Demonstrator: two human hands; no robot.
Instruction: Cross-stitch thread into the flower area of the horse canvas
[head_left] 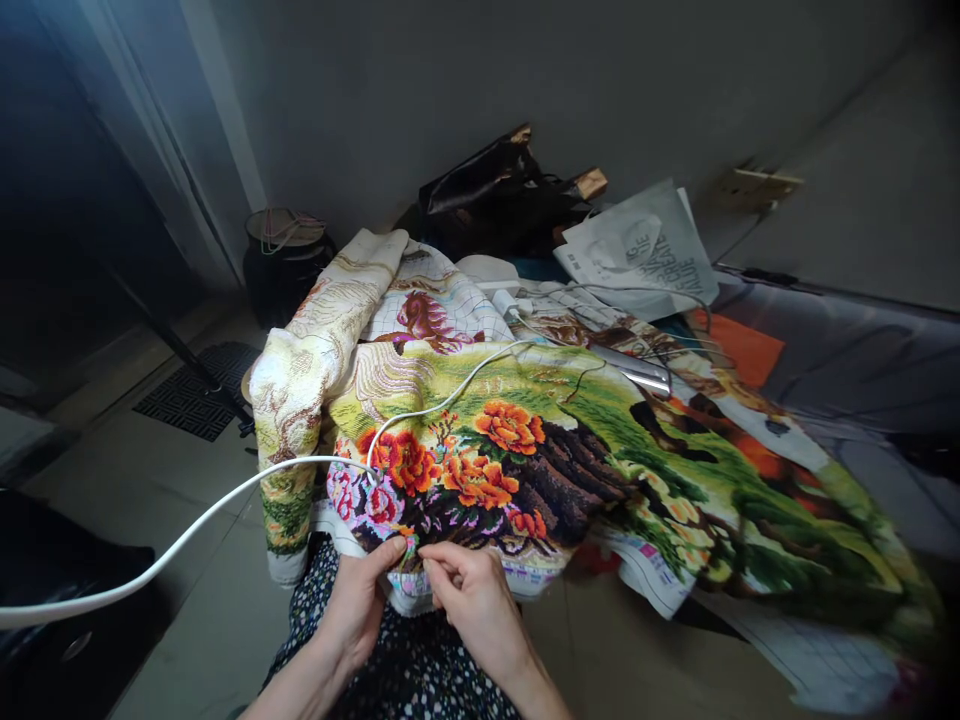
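A large cross-stitch cloth (480,400) lies draped over my lap and the surface beyond, stitched with orange and pink flowers, green grass and a reddish horse. My left hand (360,590) grips its near edge, thumb on top and fingers hidden underneath. Just right of that thumb, my right hand (472,595) is closed in a pinch close above the stitched flowers. Whatever sits between those fingertips is too small to make out. A white cable (300,462) runs from the left across the cloth.
The cloth's rolled part (330,330) hangs at the left. Behind lie a black bag (487,200), a pale printed paper bag (645,250) and a white plug-like adapter (506,300). A wall socket (757,188) is at right. A dark stool-like container (289,260) stands back left.
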